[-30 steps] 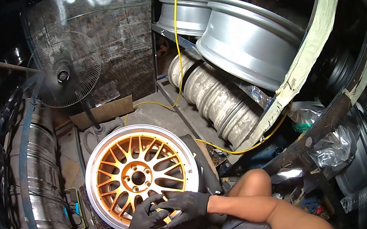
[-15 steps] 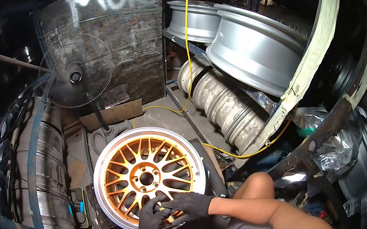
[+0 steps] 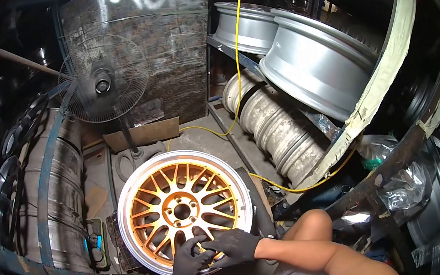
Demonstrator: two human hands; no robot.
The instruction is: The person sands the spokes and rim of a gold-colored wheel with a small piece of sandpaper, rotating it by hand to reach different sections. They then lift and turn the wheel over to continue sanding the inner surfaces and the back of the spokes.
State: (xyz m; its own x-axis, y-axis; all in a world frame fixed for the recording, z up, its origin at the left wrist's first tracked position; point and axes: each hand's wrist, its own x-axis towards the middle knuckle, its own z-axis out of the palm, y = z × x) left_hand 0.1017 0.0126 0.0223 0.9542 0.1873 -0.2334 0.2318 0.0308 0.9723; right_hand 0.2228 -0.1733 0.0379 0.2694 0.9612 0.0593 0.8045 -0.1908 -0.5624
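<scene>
An orange-gold multi-spoke wheel with a silver rim (image 3: 185,210) lies face up before me. Over its lower part, my left hand (image 3: 190,261), in a black glove, has its fingers bent together near the spokes. My right hand (image 3: 232,246), gloved in black too, meets it from the right, fingers curled. Between the fingertips a small yellowish piece partly shows, too hidden to name; which hand grips it is unclear.
A standing fan (image 3: 103,80) is behind the wheel. Silver wheels (image 3: 312,60) rest on a rack at right, above dusty rims (image 3: 279,125). A yellow cable (image 3: 239,63) hangs down and crosses the floor. More rims (image 3: 54,174) are stacked at left.
The whole view has shifted slightly, so the surroundings appear farther right. Both hands remain close together over the lower part of the wheel.
</scene>
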